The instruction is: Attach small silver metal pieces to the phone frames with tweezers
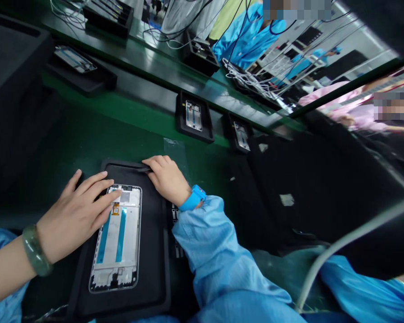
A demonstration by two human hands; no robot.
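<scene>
A phone frame (129,237) lies in a black tray (155,278), its silver inner side up, with two blue strips and a small gold flex piece. My left hand (82,204) is open, fingers spread, reaching over the upper left of the frame; its fingertips rest on or just above it. At the tray's far right corner, the fingers of my right hand (166,177) are closed round a slim dark tool (142,170) that points left over the tray. Its tip is too dark to make out, so I cannot tell its exact kind.
Further black trays with phone frames stand along the back: one left (76,60), one in the middle (193,115), one right (241,136). Behind them runs a shelf (148,72) with boxes and cables. A pale hose (353,233) arcs at right, near a blue sleeve (363,287).
</scene>
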